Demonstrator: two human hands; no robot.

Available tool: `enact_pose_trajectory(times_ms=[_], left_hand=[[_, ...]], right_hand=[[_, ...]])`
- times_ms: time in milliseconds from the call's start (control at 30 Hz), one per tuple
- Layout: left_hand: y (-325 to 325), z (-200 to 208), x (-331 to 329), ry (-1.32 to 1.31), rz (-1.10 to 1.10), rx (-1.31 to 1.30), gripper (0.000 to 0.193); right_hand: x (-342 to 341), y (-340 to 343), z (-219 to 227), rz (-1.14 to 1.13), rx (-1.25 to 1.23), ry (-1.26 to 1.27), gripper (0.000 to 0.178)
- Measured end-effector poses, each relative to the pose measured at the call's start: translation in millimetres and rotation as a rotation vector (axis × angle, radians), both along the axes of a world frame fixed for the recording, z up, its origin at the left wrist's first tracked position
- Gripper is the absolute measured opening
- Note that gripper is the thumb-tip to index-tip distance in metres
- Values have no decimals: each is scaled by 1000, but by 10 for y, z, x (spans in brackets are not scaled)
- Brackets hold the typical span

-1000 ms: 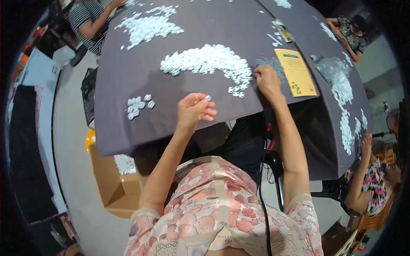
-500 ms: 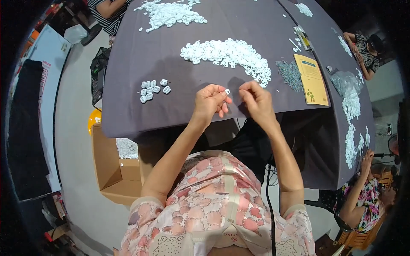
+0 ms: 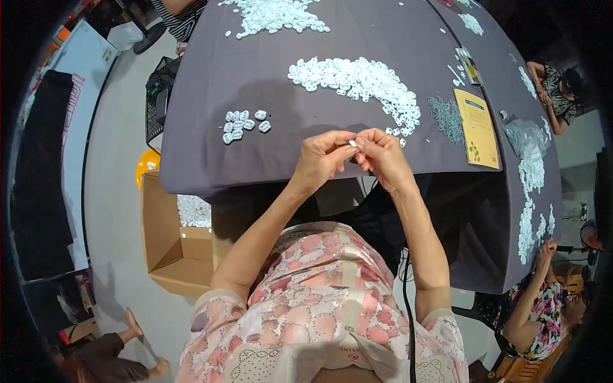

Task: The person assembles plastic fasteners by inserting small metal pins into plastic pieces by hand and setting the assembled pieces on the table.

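Note:
My left hand [image 3: 319,161] pinches a small white plastic piece [image 3: 352,143] between thumb and fingertips, above the table's near edge. Against the same piece press the closed fingertips of my right hand [image 3: 385,159]; whether they also hold something smaller is hidden. Just beyond my hands a curved pile of white plastic pieces with holes [image 3: 357,80] lies on the dark cloth. Off to the left sits a small cluster of thicker white pieces [image 3: 238,124] with dark marks. Right of the curved pile is a heap of thin grey bits [image 3: 446,118], perhaps screws.
A yellow booklet [image 3: 477,131] lies by the grey heap. At the far side is another white pile [image 3: 274,16]. Below the table's left edge stands an open cardboard box [image 3: 159,236] with white pieces inside. A plastic bag [image 3: 527,137] and people are at the right.
My right hand has moved left to meet my left hand at the white piece. The view has shifted, and a person's legs now show at the lower left.

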State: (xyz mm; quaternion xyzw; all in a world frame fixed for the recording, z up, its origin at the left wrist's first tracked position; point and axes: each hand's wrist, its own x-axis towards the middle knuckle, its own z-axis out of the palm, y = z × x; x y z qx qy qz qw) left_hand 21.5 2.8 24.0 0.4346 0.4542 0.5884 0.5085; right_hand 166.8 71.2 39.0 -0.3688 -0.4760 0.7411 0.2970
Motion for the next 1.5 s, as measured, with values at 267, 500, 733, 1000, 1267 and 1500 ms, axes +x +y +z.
enact_pose_trajectory(times_ms=[267, 500, 733, 1000, 1267, 1500], left_hand=[[-52, -105, -107, 0, 81, -59, 10], [-39, -139, -131, -81, 75, -57, 15], [-26, -141, -136, -36, 52, -61, 15], [-37, -164, -128, 19, 56, -53, 14], [-42, -100, -107, 122, 73, -77, 12], [-58, -119, -51, 157, 138, -98, 12]], right_hand=[[-105, -42, -138, -42, 145, -36, 6], [-135, -108, -168, -83, 281, -41, 12], [-149, -140, -231, -98, 387, -5, 15], [-147, -158, -170, -83, 414, -73, 17], [-115, -125, -106, -14, 701, -257, 10], [-170, -133, -145, -33, 755, -242, 23]])
